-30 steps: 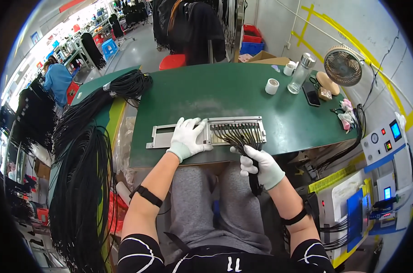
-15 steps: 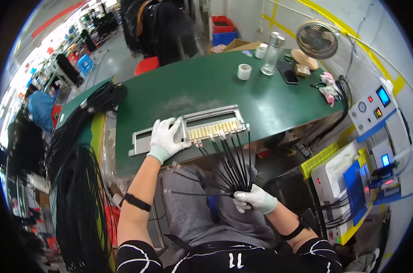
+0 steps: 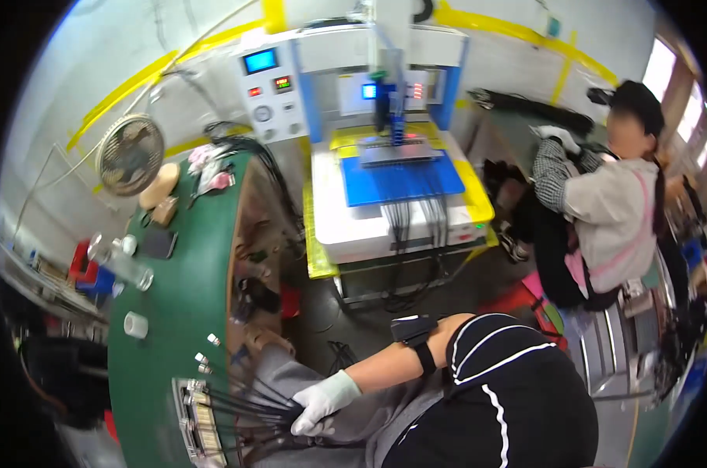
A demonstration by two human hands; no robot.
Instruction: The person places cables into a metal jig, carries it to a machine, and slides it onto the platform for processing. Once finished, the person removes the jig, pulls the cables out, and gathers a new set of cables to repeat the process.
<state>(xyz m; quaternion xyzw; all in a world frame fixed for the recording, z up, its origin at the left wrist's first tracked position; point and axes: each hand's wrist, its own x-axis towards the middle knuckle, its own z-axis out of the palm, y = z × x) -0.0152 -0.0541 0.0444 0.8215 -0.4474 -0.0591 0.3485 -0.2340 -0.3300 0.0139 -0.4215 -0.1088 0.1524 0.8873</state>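
My right hand (image 3: 322, 402), in a white glove, is closed around a bunch of thin black cables (image 3: 248, 404) above my lap. Their metal-tipped ends fan out toward the green table. Several reach a metal frame (image 3: 183, 409) holding a row of cream-coloured blocks (image 3: 205, 425), at the table's near edge; a few ends with pale connectors (image 3: 203, 361) stick out apart from it. The frame's lower part runs toward the picture's bottom rim. My left hand is out of the picture.
Ahead stands a white bench machine (image 3: 353, 234) with a blue plate (image 3: 400, 179), more black cables hanging from it. The green table (image 3: 178, 312) carries a white roll (image 3: 135, 325), glass bottle (image 3: 123, 265) and fan (image 3: 131, 154). Another person (image 3: 603, 203) works at the right.
The view has swung to the right, bringing the machine to the middle and a co-worker into sight. My left hand has left the picture. My right hand still grips the cables.
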